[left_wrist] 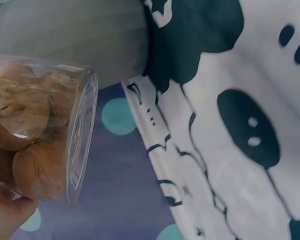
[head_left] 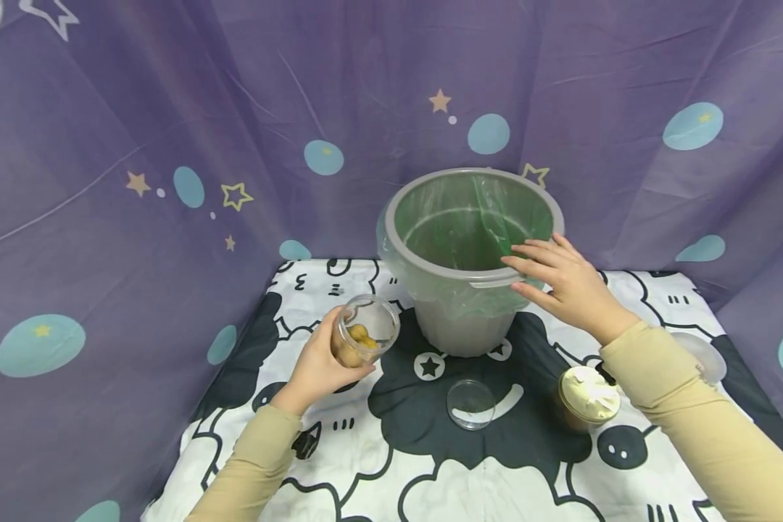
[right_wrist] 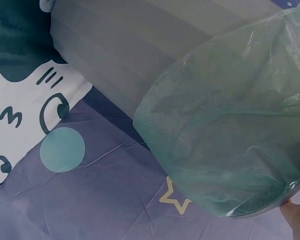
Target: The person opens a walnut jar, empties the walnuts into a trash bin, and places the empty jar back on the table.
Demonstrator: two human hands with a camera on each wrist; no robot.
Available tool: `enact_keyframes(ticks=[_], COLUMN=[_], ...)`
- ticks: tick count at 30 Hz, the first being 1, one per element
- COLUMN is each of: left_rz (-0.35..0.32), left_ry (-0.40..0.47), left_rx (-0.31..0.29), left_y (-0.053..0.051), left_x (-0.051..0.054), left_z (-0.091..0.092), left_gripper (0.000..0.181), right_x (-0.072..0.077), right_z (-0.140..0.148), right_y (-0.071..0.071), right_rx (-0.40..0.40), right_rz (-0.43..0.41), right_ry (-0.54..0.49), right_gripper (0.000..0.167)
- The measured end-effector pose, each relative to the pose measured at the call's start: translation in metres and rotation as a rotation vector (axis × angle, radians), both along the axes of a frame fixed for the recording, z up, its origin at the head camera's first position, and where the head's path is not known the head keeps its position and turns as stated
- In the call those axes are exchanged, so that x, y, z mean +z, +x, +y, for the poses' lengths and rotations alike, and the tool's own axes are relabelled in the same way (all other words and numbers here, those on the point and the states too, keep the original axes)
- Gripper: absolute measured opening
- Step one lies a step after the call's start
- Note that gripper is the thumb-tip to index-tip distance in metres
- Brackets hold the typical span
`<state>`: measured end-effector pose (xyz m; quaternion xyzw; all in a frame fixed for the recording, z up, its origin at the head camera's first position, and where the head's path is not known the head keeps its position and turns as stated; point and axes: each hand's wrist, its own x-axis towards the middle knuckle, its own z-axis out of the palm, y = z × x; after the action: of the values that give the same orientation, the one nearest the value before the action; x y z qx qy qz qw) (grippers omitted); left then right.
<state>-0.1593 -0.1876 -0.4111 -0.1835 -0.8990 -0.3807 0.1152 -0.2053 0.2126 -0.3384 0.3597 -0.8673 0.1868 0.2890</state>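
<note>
Several brown round pieces [head_left: 359, 336] lie in a clear jar [head_left: 380, 319], its base hidden; left hand [head_left: 320, 368] grips it, right hand [head_left: 566, 284] has extended fingers at bin rim [head_left: 406, 255].

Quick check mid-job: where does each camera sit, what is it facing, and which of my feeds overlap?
Head: on the head, facing forward and down at the bin and jar; left hand, right hand and both sleeves show.
Left wrist: on that wrist, facing the jar side-on; left fingers show lower left.
Right wrist: on that wrist, facing the bin's green liner; right fingers show lower right.
Shared: head and left wrist both show the jar.
</note>
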Motion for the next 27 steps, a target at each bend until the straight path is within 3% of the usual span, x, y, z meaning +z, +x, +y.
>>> enact_keyframes(ticks=[6, 18, 27], left_rz=[-0.003, 0.069, 0.159], left_ry=[-0.011, -0.032, -0.044], left_rx=[-0.007, -0.023, -0.034], left_y=[-0.007, -0.025, -0.041], left_x=[0.02, 0.056, 0.085], left_z=[-0.005, -0.006, -0.004], left_gripper=[0.103, 0.104, 0.102], right_x=[0.001, -0.001, -0.001], right_z=[0.0, 0.0, 0.001], right_y=[0.0, -0.001, -0.002], right_rx=[-0.005, 0.002, -0.002], right_rz=[-0.007, -0.001, 0.004], right_ry=[0.014, 0.006, -0.002], right_gripper=[0.04, 0.039, 0.041])
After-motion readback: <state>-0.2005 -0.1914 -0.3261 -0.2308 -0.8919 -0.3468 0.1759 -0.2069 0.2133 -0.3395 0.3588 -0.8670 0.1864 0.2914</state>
